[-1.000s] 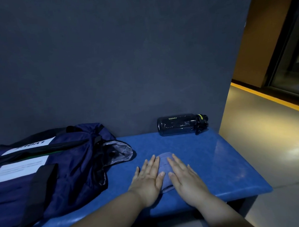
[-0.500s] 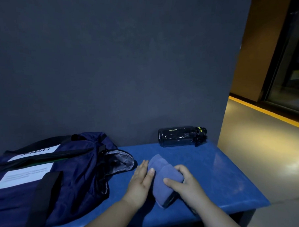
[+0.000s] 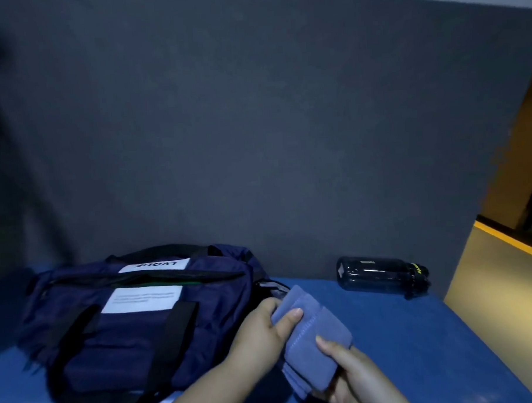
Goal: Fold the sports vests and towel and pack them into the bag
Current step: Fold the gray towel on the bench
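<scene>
A small folded blue towel (image 3: 313,339) is lifted just above the blue bench (image 3: 416,332), between both hands. My left hand (image 3: 261,332) grips its left edge, thumb on top. My right hand (image 3: 354,377) holds its lower right end, thumb over the top and fingers beneath. The navy sports bag (image 3: 135,313) with white labels and black straps lies on the bench to the left. Its open end pocket (image 3: 271,289) sits right beside the towel's far end. No vests are visible.
A dark water bottle (image 3: 384,277) lies on its side at the back of the bench against the dark grey wall (image 3: 256,140). The bench ends at the right, with a yellowish floor (image 3: 506,282) beyond.
The hands went from pressing the towel flat on the bench to picking it up. They have carried it left toward the bag's open end, and my view has turned left.
</scene>
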Demonstrator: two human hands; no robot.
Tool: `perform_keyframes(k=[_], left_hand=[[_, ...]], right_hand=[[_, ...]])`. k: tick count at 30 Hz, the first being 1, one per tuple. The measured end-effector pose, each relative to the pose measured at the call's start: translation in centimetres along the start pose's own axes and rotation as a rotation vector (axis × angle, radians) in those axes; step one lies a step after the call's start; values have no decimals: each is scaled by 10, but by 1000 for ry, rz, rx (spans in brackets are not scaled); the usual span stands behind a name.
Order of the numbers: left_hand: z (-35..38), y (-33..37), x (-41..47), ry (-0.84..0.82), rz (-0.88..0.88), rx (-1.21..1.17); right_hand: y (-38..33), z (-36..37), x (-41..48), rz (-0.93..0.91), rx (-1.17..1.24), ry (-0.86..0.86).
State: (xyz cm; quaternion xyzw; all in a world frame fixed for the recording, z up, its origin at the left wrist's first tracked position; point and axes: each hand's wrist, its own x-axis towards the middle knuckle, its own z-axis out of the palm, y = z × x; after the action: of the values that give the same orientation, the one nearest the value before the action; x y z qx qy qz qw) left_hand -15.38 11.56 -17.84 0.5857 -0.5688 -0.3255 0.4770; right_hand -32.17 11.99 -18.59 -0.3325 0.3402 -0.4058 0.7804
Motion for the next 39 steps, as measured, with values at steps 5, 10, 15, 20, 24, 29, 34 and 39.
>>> perform_keyframes(k=[5,10,15,20,24,29,34,39], left_hand=[[-57,0,-9,-2,41,174],[-126,-17,0,302,49,380],[-180,-56,14,383,-61,669],[-201,-85,30,301,-119,792],[-207,-93,31,224,-106,816],[-218,-96,26,193,-40,744],[-232,-88,21,124,72,538],[-242,-73,20,180,227,380]], right_hand=[[12,41,7,-80,-5,-89],[-3,81,23,-159,-107,-77],[-18,118,61,-225,-360,-119],[-6,166,119,-199,-433,-105],[7,190,158,-186,-510,-120],[11,191,186,-196,-543,-74],[8,193,198,-278,-554,-68],[5,198,195,-242,-730,-167]])
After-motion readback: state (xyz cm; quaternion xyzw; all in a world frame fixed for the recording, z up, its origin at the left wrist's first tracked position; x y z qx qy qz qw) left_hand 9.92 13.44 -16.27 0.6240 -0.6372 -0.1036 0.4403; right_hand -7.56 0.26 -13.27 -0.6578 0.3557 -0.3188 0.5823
